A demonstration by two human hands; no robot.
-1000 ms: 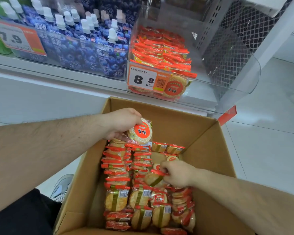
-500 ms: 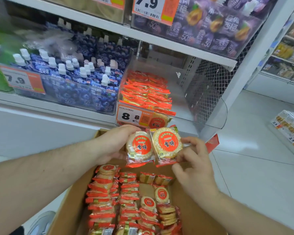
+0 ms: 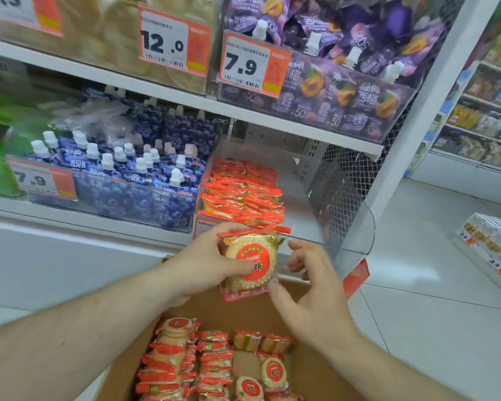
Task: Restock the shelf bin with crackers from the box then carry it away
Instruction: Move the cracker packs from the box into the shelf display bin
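Now the cracker packs (image 3: pixel 250 263) sit stacked face to face in one bundle, held upright just in front of the near lip of the clear shelf bin (image 3: pixel 356 227). Half a second ago there were two packs side by side, one per hand; they have since been brought together. The left hand (image 3: pixel 206 264) grips the bundle, thumb across the red label and fingers curled behind. The right hand (image 3: pixel 310 287) has its fingers spread and loosely bent just right of the bundle, its thumb near or touching the lower wrapper edge — whether it pinches anything cannot be told, so it reads as released. A second ago both hands were down in the cardboard box (image 3: pixel 310 369); they have risen to bin height.

Inside the bin, a row of orange packs (image 3: pixel 243 192) fills the left portion, with bare plastic to the right. That suggests the bundle is about to go in, and much restocking remains. The box below holds several rows of packs (image 3: pixel 185 360), so carrying it away looks a long way off.

Further left stand blue spouted pouches (image 3: pixel 122 175); on the shelf above, purple pouches (image 3: pixel 344 91) and price tags.
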